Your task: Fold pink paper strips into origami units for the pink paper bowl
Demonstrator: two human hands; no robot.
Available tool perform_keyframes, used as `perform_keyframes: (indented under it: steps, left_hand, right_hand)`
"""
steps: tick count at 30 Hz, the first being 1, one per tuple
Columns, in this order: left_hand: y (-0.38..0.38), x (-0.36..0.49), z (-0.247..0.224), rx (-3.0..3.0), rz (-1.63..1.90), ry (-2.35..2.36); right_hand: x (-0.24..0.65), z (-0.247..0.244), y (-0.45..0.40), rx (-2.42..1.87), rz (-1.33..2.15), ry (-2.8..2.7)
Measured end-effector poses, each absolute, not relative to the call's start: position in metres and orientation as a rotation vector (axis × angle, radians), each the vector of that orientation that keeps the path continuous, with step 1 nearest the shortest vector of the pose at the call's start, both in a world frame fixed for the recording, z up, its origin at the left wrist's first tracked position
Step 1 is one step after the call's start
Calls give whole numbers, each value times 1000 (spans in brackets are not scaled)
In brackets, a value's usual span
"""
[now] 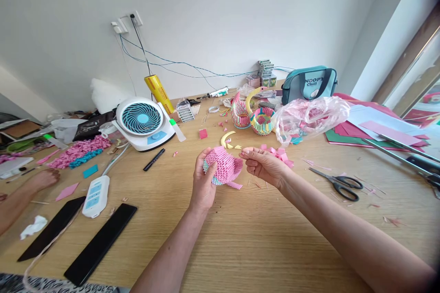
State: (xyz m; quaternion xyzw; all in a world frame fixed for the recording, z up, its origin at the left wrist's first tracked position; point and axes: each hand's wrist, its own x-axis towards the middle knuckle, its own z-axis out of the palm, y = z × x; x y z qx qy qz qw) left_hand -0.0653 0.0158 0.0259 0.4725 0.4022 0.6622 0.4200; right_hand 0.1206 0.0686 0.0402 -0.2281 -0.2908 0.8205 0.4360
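Above the wooden table, my left hand (pixel 203 185) grips a pink folded-paper model (pixel 225 165) with a pale blue band on its left side. Pink paper strips stick out from the model's right end. Just right of it, my right hand (pixel 259 162) is pinched at the fingertips; what it holds, if anything, is too small to name. Behind the hands lies a curved yellow paper piece (pixel 225 138). Pink paper pieces (pixel 282 154) lie beyond my right hand. Two finished-looking folded-paper baskets (pixel 263 121) (pixel 241 112) stand farther back.
A white fan (pixel 142 121), a power strip (pixel 96 196) and black slabs (pixel 101 243) lie to the left, near another person's hand (pixel 48 178). On the right are scissors (pixel 338 182), a plastic bag (pixel 309 116), paper sheets (pixel 371 121) and a teal bag (pixel 309 84).
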Motion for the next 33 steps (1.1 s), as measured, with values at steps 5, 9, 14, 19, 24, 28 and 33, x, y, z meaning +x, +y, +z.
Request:
perform_keyframes:
  steps: [5,9,14,19,24,28,33]
  left_hand:
    - [15,-63,27,1232,1637,1037]
    - [13,-61,27,1264,1629,1028]
    - [12,-61,27,1312,1628,1040]
    - [12,-63,25,1373,1615,1066]
    - [12,-63,24,1385,1601,1075]
    - [12,-62,26,1371,1610,1071]
    - [12,-60,28,1288,1614,1046]
  right_hand:
    - [118,40,66,-562,2065,-724]
    - [116,42,63,-552,2085,-697]
    - [116,39,64,-527,2118,-671]
    - [116,36,65,-482,2160,-670]
    - [116,37,65,-469,2166,-678]
    - [116,37,65,-481,2164,-679]
    - [116,38,65,-484,2147,-683]
